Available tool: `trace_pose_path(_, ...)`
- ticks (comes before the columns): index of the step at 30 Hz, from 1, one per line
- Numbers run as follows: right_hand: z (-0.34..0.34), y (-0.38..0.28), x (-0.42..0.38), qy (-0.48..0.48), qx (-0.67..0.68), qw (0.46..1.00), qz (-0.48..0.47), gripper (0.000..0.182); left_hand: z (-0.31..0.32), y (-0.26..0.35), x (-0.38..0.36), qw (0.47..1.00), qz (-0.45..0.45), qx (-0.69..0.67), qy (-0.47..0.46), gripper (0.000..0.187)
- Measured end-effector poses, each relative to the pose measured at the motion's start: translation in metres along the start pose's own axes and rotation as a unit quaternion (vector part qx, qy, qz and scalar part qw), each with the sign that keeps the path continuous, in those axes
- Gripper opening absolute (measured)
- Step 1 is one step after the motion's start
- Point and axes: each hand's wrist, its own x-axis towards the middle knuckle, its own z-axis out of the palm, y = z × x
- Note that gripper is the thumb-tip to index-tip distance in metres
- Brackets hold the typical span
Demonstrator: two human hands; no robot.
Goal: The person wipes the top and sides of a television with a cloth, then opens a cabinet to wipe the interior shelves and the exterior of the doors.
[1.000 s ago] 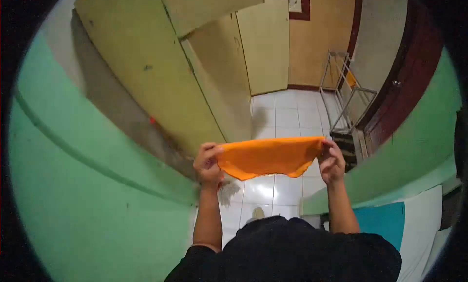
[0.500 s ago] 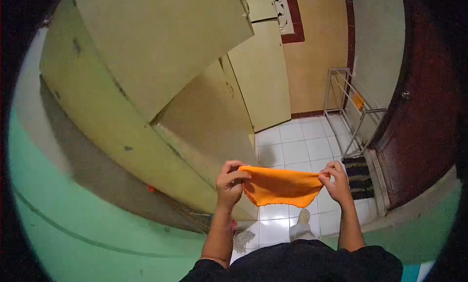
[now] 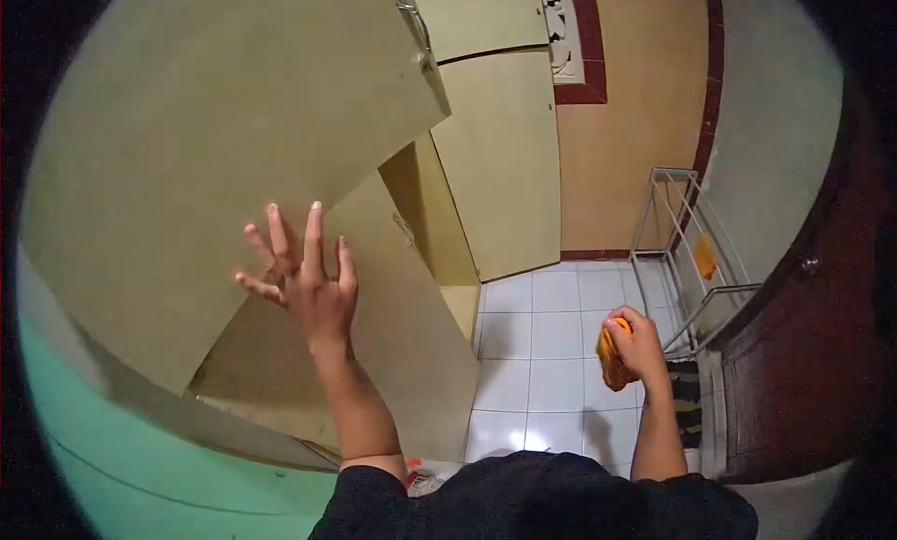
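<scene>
Bunched in my right hand (image 3: 637, 342) is an orange cloth (image 3: 613, 358), its lower part hanging below my closed fingers over the floor tiles. My left hand (image 3: 313, 278) is raised with its fingers spread and holds nothing. In this view it overlaps the bottom edge of the upper cabinet door (image 3: 243, 120), which stands ajar. Below that, a lower cabinet door (image 3: 411, 344) is swung out as well, showing a pale inner side panel behind it. A metal handle (image 3: 411, 21) sits near the upper door's corner.
A metal rack (image 3: 712, 292) with a second orange cloth (image 3: 705, 257) on it stands at the right wall, beside a dark red door (image 3: 785, 372). A striped mat (image 3: 685, 405) lies at the doorway. White tiles (image 3: 551, 339) cover the floor.
My left hand has let go of the orange cloth and moved left and up to the cabinet doors, fingers spreading. The cloth, earlier stretched between both hands, is now crumpled in my right.
</scene>
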Motion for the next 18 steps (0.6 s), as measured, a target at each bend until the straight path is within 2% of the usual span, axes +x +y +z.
trace_pose_path(1,0.001,0.006,0.016,0.002,0.003,1.000,0.004,0.015,0.011,-0.002,0.001,0.999,0.001,0.045,-0.014,0.054)
trace_pose_path(2,0.002,0.011,0.026,0.006,0.006,1.000,0.007,0.015,0.016,-0.005,0.002,0.998,-0.002,0.058,0.011,0.054)
trace_pose_path(3,0.003,0.016,0.036,-0.012,0.068,0.997,0.039,0.014,0.020,-0.008,0.001,0.997,-0.004,0.071,0.037,0.054)
trace_pose_path(5,0.008,0.046,0.062,0.000,0.105,0.993,0.052,0.013,0.021,-0.007,0.001,0.996,-0.013,0.070,0.055,0.052)
trace_pose_path(6,0.003,0.046,0.073,0.008,0.079,0.995,0.059,0.011,0.023,-0.005,-0.002,0.995,-0.015,0.070,0.067,0.050)
trace_pose_path(10,0.017,0.102,0.150,0.063,0.185,0.980,0.040,0.008,0.045,0.003,-0.002,0.992,-0.023,0.081,0.090,0.043)
trace_pose_path(12,0.022,0.089,0.193,0.090,0.204,0.974,0.036,0.011,0.065,0.005,0.000,0.992,-0.025,0.004,0.124,0.042)
trace_pose_path(15,0.028,0.093,0.235,0.067,0.356,0.929,0.076,0.014,0.068,0.000,-0.012,0.982,-0.027,-0.011,0.187,0.040)
trace_pose_path(17,0.034,0.092,0.284,0.071,0.380,0.919,0.076,0.017,0.087,-0.006,-0.005,0.982,-0.046,-0.005,0.181,0.038)
trace_pose_path(18,0.038,0.088,0.308,0.073,0.399,0.912,0.065,0.019,0.095,-0.010,-0.003,0.977,-0.047,-0.019,0.206,0.038)
